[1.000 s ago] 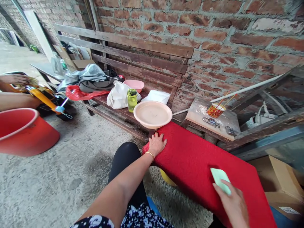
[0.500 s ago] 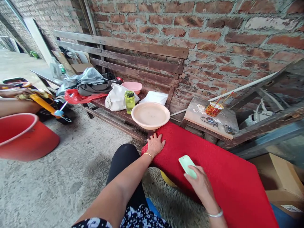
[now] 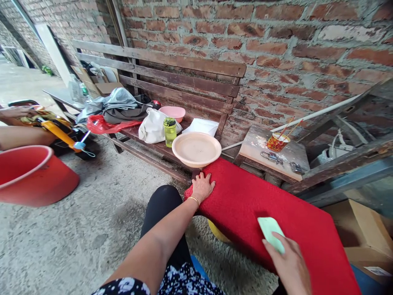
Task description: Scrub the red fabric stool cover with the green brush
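Pale green block (image 3: 272, 234) is over the desk (image 3: 319, 229), past the middle toward the right end, a bit closer to the near long edge. Right hand (image 3: 291, 262) grasps it, thumb on one side, fingers on the other; underside hidden, so can't tell if it presses on the red cloth (image 3: 242, 180). Left hand (image 3: 202, 188) lies palm down at the desk's near-left corner, fingers spread, nothing gripped. Beige basin (image 3: 196, 149) sits just beyond that hand, rim at the far-left corner; can't tell what bears it. Green bottle (image 3: 170, 132) stands beside the basin.

Risks, my judgement: block could slip out, since the hold is toward one end and its surface looks smooth. Cloth could ruck or slide if the left hand lifts or a sideways push outdoes its hold. Basin could tip if the left fingers shove forward into it; it seems to contain liquid, so a spill would wet the cloth. Block could drop over the near edge if the right hand drifts toward the body.
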Motion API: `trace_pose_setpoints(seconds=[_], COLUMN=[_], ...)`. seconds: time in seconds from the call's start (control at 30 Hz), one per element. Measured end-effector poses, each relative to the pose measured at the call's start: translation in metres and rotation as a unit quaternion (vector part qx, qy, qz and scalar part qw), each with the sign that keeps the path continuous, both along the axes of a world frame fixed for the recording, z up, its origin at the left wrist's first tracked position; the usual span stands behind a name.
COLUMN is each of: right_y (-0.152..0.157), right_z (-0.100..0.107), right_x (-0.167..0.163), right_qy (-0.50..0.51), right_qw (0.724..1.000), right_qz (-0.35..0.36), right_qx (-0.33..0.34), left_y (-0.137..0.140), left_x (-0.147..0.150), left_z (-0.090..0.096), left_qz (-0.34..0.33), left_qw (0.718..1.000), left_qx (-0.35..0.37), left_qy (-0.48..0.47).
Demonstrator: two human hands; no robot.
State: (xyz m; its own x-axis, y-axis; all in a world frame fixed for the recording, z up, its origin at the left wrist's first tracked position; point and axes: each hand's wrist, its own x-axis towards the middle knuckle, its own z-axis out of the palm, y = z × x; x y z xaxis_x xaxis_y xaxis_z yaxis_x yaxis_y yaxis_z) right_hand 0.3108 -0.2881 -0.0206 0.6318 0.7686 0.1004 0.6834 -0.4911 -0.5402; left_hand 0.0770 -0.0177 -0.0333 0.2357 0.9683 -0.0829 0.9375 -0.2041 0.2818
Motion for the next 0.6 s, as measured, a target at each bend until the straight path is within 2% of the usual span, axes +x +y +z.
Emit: trace_pose_setpoints(seconds=[0.13,0.2,0.27,0.33,0.43,0.6], right_y=[0.054,0.069,0.075,0.071,0.049,-0.019], right_z=[-0.006,-0.011,-0.015,-0.018,-0.02,-0.015], right_x=[-0.079,-0.104,-0.113,-0.106,-0.073,0.01], right_qy=[0.009,-0.012,-0.022,-0.01,0.037,0.066], right_qw=[0.984,0.974,0.969,0.972,0.983,0.998], right_qz=[0.176,0.226,0.245,0.235,0.178,-0.012], right_qx=[0.023,0.019,0.016,0.016,0.017,-0.009], left_y=[0.001,0.001,0.001,0.001,0.001,0.001], left_x=[0.001,0.001,0.001,0.001,0.001,0.001], left_z=[-0.003,-0.004,-0.005,-0.005,-0.005,-0.004], left_qz=[0.0,0.002,0.003,0.001,-0.001,0.002], left_qw=[1.0,1.0,1.0,1.0,1.0,1.0], left_qx=[0.012,0.012,0.012,0.012,0.013,0.012], left_qy=[0.004,0.008,0.012,0.014,0.012,0.006])
